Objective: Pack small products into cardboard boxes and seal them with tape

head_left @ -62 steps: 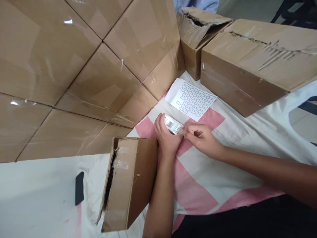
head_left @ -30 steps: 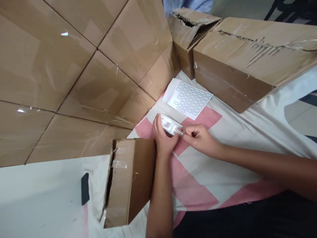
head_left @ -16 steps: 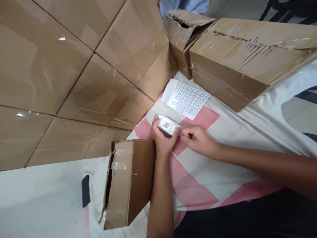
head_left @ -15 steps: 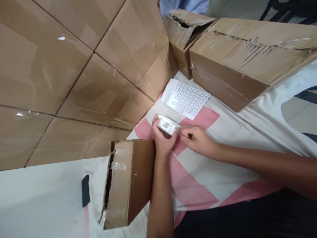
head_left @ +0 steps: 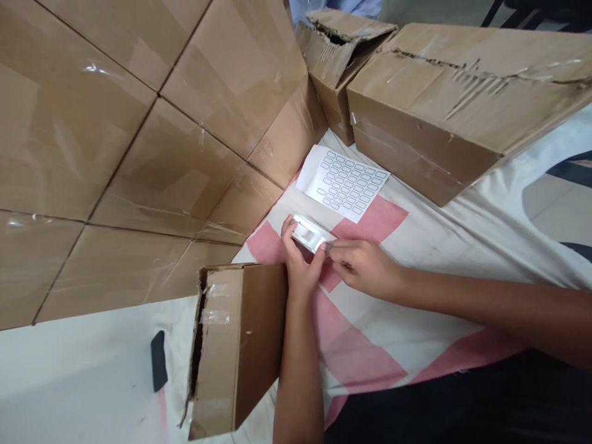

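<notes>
My left hand is wrapped round a small white box, thumb on the near side and fingers at its far left end. The box's upper side has a paler, window-like panel. At the box's right end, my right hand is closed with its fingertips pinched together. What the pinch holds, if anything, is too small to make out. Beyond the box lies a white label sheet printed with rows of blue-outlined rounded rectangles; a few places near its left side are blank.
Stacked taped cartons form a wall on the left. A torn-edged carton stands beside my left forearm. At the back right are a large carton and a smaller torn one. A dark flat object lies on the left. Pink-and-white cloth lies underneath.
My right hand has moved slightly left, closer to the box's end. Clear material seen at its fingertips earlier no longer shows plainly. The view has shifted a little.
</notes>
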Demonstrator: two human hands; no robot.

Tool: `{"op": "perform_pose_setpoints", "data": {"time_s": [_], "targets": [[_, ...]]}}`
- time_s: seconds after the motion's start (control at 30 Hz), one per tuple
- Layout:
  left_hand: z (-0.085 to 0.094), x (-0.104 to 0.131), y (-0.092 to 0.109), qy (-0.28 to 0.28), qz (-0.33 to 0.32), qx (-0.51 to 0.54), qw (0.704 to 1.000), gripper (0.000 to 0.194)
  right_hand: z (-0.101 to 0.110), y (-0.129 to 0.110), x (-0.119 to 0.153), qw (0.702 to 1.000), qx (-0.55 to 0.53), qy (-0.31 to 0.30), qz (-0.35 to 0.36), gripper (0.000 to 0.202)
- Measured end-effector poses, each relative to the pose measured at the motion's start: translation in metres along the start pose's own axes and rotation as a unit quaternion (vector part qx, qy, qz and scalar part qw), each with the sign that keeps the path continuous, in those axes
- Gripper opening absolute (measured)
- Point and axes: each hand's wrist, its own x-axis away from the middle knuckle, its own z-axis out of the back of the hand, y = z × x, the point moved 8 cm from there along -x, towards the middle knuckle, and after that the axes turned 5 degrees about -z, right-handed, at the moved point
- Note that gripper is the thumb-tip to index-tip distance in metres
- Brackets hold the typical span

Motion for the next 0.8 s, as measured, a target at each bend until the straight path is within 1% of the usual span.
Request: {"op": "perform_pose_setpoints", "data": {"time_s": [0.2,0.4,0.7,0.8], "targets": [[-0.0019,0.0022,0.0029,0.014,0.022,-0.007,1.0,0.057,-0.0007,0.0,-0.0005,1.0,0.01,-0.005,-0.006,0.028],[-0.0044,0.0029,-0.0021,0.019,0.02,0.022,0.999,0.058,-0.0006,0.0002,-0.0008,1.0,0.025,-0.002,-0.009,0.026],[-0.0051,0.0039,0.001,0.007,0.025,0.012,1.0,0.055,-0.0031,0.003,-0.0011,0.998,0.051,-0.014,-0.027,0.025],[-0.0044,0.0036,0.0003,-0.003,0.02,0.009,1.0,0.059,-0.0033,0.0031,-0.0007,0.998,0.055,-0.015,-0.026,0.025]]}}
